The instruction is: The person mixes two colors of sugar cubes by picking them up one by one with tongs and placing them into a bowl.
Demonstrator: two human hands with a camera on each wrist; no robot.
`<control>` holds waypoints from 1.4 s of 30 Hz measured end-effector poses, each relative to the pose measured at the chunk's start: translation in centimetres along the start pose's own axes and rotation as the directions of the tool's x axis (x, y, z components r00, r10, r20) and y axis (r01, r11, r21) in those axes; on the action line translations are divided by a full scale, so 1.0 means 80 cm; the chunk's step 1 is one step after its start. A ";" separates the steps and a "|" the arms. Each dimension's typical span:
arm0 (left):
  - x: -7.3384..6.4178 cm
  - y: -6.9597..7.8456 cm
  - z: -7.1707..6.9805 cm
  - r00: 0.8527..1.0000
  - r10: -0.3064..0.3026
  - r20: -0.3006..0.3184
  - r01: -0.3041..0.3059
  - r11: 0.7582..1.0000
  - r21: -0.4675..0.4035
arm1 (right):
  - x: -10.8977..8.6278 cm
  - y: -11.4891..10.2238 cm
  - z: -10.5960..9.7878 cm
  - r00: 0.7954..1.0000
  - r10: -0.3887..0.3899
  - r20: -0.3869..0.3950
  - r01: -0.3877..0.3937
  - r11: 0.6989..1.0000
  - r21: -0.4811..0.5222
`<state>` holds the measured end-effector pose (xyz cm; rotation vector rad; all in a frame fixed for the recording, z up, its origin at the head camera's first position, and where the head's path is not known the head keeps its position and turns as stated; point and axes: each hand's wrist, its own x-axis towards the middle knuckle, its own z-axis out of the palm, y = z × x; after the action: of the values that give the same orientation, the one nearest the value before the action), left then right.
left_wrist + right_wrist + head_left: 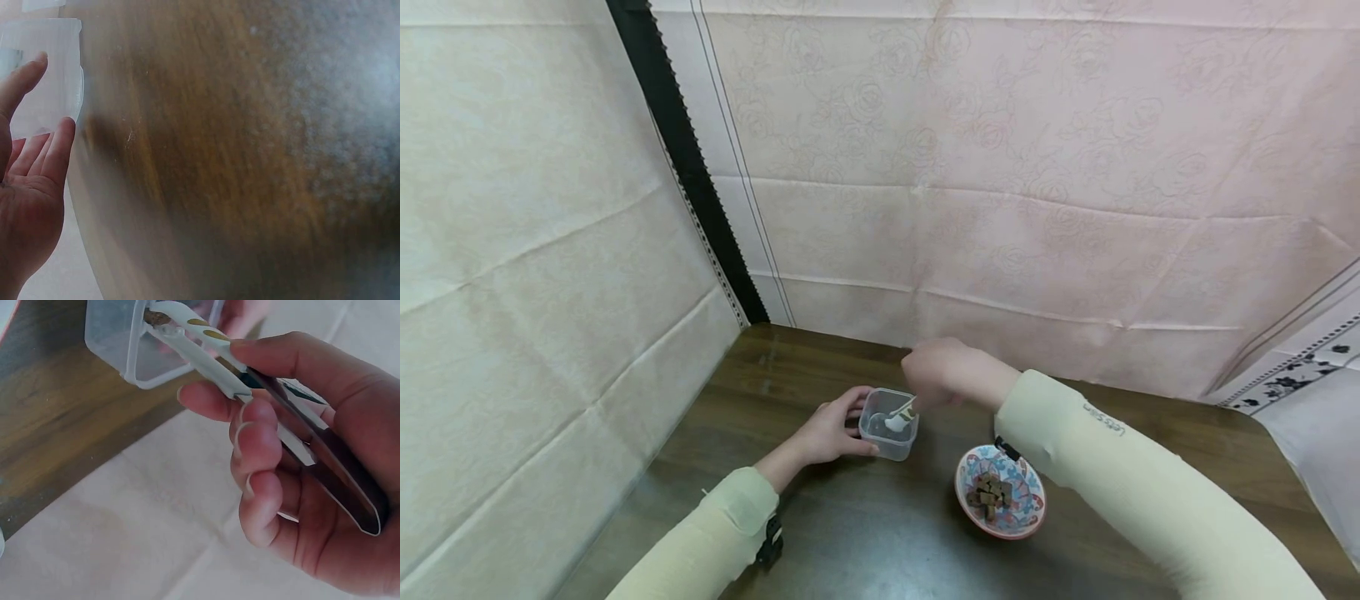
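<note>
A clear square plastic container (892,451) sits on the table, and my left hand (830,431) grips it from the left side. In the left wrist view the thumb lies along one face of the container (59,81), with the fingers (59,150) by its edge. My right hand (946,372) holds small tongs (206,369), with pale, gold-marked tips and a shiny metal bend in the palm. The tips point down into the container, and a small brown piece (154,317) shows between them. A patterned bowl (1032,515) holding several brown cubes (990,492) stands below my right forearm.
The dark wooden table (850,533) ends at a pale cloth wall (1000,183) behind and another cloth (550,292) on the left. A black strip (700,183) runs down the corner between them.
</note>
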<state>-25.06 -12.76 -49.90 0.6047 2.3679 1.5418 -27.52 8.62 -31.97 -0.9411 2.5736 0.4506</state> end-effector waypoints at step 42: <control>0.001 0.000 0.002 0.999 -0.036 -0.018 0.036 0.999 0.006 | -0.183 0.102 0.114 0.987 -0.038 -0.154 0.102 0.897 0.431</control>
<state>-25.08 -12.57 -49.96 0.5483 2.3838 1.5316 -20.48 26.40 -32.24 -0.9188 2.5884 -0.2240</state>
